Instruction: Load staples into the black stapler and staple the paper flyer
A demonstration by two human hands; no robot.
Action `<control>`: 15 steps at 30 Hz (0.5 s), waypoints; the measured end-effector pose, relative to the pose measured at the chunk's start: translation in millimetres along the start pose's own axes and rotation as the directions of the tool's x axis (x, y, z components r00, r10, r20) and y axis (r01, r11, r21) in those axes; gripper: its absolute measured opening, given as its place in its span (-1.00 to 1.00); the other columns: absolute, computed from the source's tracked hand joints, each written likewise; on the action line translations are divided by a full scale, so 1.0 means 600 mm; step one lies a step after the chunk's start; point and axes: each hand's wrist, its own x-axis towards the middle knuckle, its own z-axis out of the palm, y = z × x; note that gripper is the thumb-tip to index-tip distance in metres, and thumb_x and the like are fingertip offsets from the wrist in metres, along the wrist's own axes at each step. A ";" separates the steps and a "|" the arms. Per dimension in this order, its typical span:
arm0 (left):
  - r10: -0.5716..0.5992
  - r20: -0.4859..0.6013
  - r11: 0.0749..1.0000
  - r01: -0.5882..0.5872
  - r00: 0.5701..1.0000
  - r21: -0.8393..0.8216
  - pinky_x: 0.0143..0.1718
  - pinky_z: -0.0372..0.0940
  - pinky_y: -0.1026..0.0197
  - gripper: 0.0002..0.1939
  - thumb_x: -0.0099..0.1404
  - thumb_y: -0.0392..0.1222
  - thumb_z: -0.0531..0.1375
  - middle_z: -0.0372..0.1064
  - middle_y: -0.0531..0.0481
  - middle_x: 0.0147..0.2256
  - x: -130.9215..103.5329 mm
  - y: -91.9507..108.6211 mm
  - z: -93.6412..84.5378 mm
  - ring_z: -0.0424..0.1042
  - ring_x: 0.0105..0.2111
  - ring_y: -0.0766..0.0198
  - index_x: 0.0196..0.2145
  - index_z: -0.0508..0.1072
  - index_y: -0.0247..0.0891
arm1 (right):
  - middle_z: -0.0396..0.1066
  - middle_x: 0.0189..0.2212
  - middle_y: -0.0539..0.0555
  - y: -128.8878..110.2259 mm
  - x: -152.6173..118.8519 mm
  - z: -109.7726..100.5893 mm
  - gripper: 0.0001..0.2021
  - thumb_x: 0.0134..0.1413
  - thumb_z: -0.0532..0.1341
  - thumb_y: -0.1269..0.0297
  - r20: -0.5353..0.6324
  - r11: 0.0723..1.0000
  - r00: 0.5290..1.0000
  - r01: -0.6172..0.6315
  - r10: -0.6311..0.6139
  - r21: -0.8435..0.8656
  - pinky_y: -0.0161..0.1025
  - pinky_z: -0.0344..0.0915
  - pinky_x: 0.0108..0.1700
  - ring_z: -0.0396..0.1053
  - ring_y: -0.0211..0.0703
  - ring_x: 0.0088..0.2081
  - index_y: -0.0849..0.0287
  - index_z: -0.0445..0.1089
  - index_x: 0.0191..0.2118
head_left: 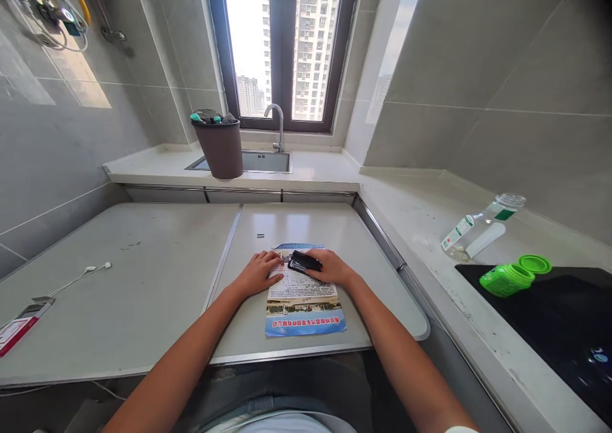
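Pale clothing shows at the bottom edge, with two bare forearms reaching past it onto the desk. Between the hands lies a printed sheet, flat on the right-hand panel, its large red lettering along the near edge and upside down. Whether other sheets lie under it cannot be told.

On the far part of the sheet is a black stapler, as it appears, lying aslant. The right hand has its fingers closed round the right end of it. The left hand lies palm down, fingers loosely spread and gripping nothing, their tips on the sheet's left edge.

As for progress, the sheet is laid out, steadied on one side, and the stapler is in hand on top of it. No staple can be made out in the paper, so nothing looks finished; the stapler and right hand cover part of it, though, so a finished spot there cannot be ruled out. Beyond the sheet, apart from it, lie small grey strips, perhaps staples, which neither hand touches.
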 end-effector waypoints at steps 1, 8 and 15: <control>0.000 -0.002 1.000 0.000 1.000 -0.002 0.17 0.25 -0.13 -0.64 0.47 0.06 0.21 0.41 -0.15 0.17 0.000 -0.001 0.001 0.37 0.14 -0.08 0.13 0.50 -0.11 | 0.57 0.06 0.17 -0.001 0.002 0.006 -0.55 0.25 0.33 0.17 -0.041 1.000 0.999 0.006 -0.007 -0.017 -0.02 0.38 0.19 0.49 0.07 0.10 0.08 0.45 0.23; 0.003 -0.036 0.998 -0.005 0.999 -0.060 0.21 0.24 -0.13 -0.64 0.49 -0.01 0.19 0.43 -0.16 0.18 0.001 -0.006 0.003 0.37 0.19 -0.07 0.16 0.50 -0.12 | 0.54 0.14 0.14 -0.001 0.014 0.022 -0.56 0.34 0.28 0.18 -0.136 0.982 0.990 0.072 -0.048 0.174 -0.05 0.36 0.24 0.47 -0.02 0.15 0.08 0.41 0.28; -0.202 -0.113 0.969 0.182 0.973 -0.168 0.11 0.27 -0.10 -0.77 0.43 0.01 0.27 0.54 -0.11 0.03 0.018 0.016 0.023 0.44 0.03 -0.05 -0.12 0.64 -0.13 | 0.60 -0.16 0.13 0.035 0.009 -0.001 -0.78 0.33 0.27 0.10 -0.271 0.968 0.961 0.022 0.048 0.248 -0.07 0.36 0.03 0.43 -0.03 -0.11 0.09 0.62 -0.14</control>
